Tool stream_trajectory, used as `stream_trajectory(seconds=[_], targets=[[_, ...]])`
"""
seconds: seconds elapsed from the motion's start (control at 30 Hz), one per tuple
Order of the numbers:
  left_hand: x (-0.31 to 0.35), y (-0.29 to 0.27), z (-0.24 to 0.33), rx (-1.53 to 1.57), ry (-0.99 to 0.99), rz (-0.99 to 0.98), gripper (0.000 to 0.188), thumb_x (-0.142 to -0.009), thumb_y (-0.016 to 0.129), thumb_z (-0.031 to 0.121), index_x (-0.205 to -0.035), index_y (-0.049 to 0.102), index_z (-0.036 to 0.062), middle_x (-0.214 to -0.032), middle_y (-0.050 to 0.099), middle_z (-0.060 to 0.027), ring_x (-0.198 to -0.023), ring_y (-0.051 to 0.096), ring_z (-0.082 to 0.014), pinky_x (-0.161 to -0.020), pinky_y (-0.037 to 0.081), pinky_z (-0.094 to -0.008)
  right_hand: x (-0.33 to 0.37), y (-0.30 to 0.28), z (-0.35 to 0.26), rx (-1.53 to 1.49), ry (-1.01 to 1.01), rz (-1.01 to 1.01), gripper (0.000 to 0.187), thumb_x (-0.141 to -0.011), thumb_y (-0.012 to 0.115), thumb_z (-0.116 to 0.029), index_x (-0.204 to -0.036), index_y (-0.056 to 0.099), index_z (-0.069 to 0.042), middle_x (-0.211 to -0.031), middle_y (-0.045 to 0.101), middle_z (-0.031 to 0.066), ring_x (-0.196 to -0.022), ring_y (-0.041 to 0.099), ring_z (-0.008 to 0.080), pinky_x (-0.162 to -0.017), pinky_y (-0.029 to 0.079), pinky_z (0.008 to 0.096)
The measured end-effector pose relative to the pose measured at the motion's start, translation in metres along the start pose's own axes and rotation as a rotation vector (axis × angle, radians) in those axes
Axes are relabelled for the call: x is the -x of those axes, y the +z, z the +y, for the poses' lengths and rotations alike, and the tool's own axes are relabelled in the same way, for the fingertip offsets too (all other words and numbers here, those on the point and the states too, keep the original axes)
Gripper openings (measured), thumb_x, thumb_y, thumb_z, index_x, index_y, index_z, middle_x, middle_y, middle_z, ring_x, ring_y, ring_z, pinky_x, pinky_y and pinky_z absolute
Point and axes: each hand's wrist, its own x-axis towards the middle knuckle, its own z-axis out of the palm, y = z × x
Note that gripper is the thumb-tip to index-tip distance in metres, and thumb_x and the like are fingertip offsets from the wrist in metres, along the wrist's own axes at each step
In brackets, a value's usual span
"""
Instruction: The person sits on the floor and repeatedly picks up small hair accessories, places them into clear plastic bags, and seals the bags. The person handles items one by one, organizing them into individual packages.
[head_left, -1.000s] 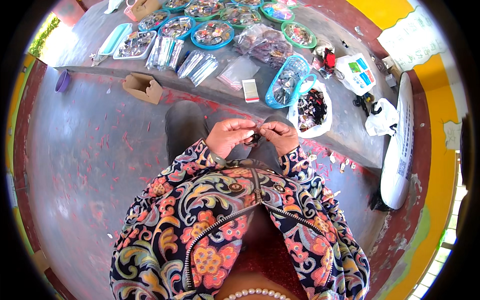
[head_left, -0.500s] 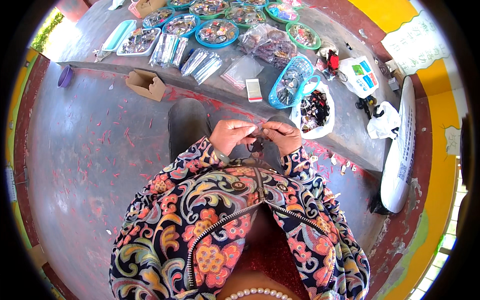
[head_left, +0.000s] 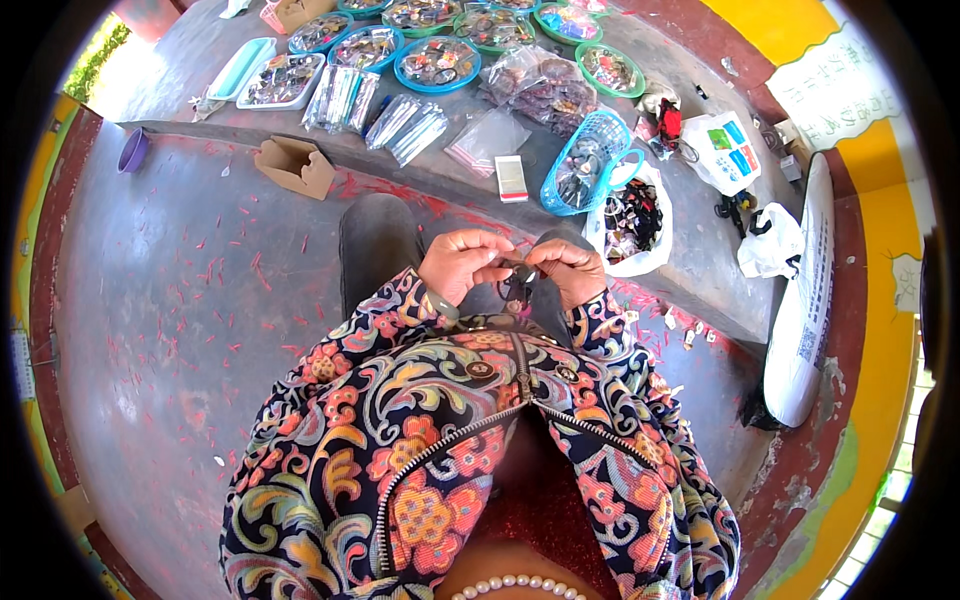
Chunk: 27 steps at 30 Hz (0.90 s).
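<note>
Above my lap, my left hand (head_left: 462,266) and my right hand (head_left: 570,271) meet with thumbs and forefingers pinched. Between them hangs a small dark thing (head_left: 517,286) with a shiny, see-through look; its kind is too small to make out. Both sets of fingertips close on its upper edge. Closest to my right hand is a white plastic bag (head_left: 652,262) full of small dark pieces. Beside that bag stands a blue openwork basket (head_left: 574,183) with small packets inside. A flat white box with a red end (head_left: 510,177) lies on the ledge beyond my hands.
On the raised ledge are round trays (head_left: 437,66) of small packaged goods, bundles of clear-wrapped strips (head_left: 405,130) and clear bags (head_left: 487,140). An open cardboard box (head_left: 292,168) and a purple bowl (head_left: 133,152) rest on the floor. A long white sack (head_left: 800,320) leans at the right.
My fingertips have shifted slightly at the top of the small dark thing, and more of it shows hanging below them. The view has moved a little.
</note>
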Motion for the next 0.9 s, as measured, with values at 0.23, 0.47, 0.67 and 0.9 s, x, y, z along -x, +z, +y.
stream_trajectory(seconds=[0.23, 0.47, 0.67, 0.9], targets=[[0.001, 0.012, 0.011, 0.094, -0.012, -0.025, 0.025, -0.083, 0.047, 0.004, -0.106, 0.050, -0.0031, -0.099, 0.056, -0.0146, -0.089, 0.056, -0.0194, -0.079, 0.047, -0.0278, -0.002, 0.001, -0.007, 0.068, 0.023, 0.027, 0.014, -0.075, 0.054, 0.008, -0.074, 0.063, -0.002, -0.076, 0.058, 0.0028, -0.067, 0.052, 0.0092, -0.060, 0.041, 0.0205], [-0.003, 0.002, -0.003, -0.208, -0.062, 0.059, 0.021, -0.080, 0.057, 0.009, -0.097, 0.056, -0.0034, -0.091, 0.059, -0.0090, -0.081, 0.057, -0.0120, -0.073, 0.048, -0.0231, -0.003, 0.004, -0.006, 0.143, -0.081, -0.030, 0.016, -0.073, 0.054, 0.010, -0.074, 0.063, -0.002, -0.075, 0.058, 0.0021, -0.068, 0.053, 0.0092, -0.061, 0.042, 0.0205], [-0.002, 0.006, 0.002, -0.347, 0.062, 0.133, 0.015, -0.081, 0.055, 0.006, -0.091, 0.059, -0.0042, -0.087, 0.060, -0.0086, -0.073, 0.057, -0.0104, -0.067, 0.048, -0.0215, -0.011, 0.002, -0.013, -0.071, 0.084, 0.077, 0.013, -0.074, 0.061, -0.006, -0.087, 0.062, -0.004, -0.084, 0.059, 0.0025, -0.072, 0.054, 0.0095, -0.067, 0.044, 0.0218], [-0.001, 0.013, 0.001, -0.482, 0.216, 0.042, 0.014, -0.080, 0.054, 0.005, -0.089, 0.059, -0.0058, -0.082, 0.059, -0.0079, -0.065, 0.055, -0.0089, -0.058, 0.046, -0.0214, -0.012, 0.009, -0.018, 0.370, -0.019, -0.094, 0.011, -0.071, 0.066, -0.007, -0.081, 0.062, -0.003, -0.078, 0.056, 0.0011, -0.068, 0.053, 0.0076, -0.061, 0.043, 0.0217]])
